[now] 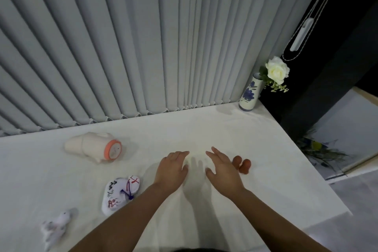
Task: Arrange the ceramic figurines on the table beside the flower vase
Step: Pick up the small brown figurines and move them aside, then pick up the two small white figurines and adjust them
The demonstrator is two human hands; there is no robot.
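Note:
A white vase (250, 94) with blue flowers painted on it holds a white rose (277, 70) at the table's far right corner. A cream figurine with an orange ring (94, 147) lies on its side at the left. A white painted figurine with a purple cord (119, 193) lies nearer me. A small pale figurine (56, 226) lies at the front left. A small brown figurine (243, 164) sits just behind my right hand (222, 170), partly hidden by it. My left hand (171, 168) and right hand hover open over the table's middle, holding nothing.
The table (255, 170) wears a white cloth and backs onto grey vertical blinds (133, 47). Its right edge drops off beside a dark wall, with blind cords (302, 32) hanging there. A plant (319, 147) sits lower at the right.

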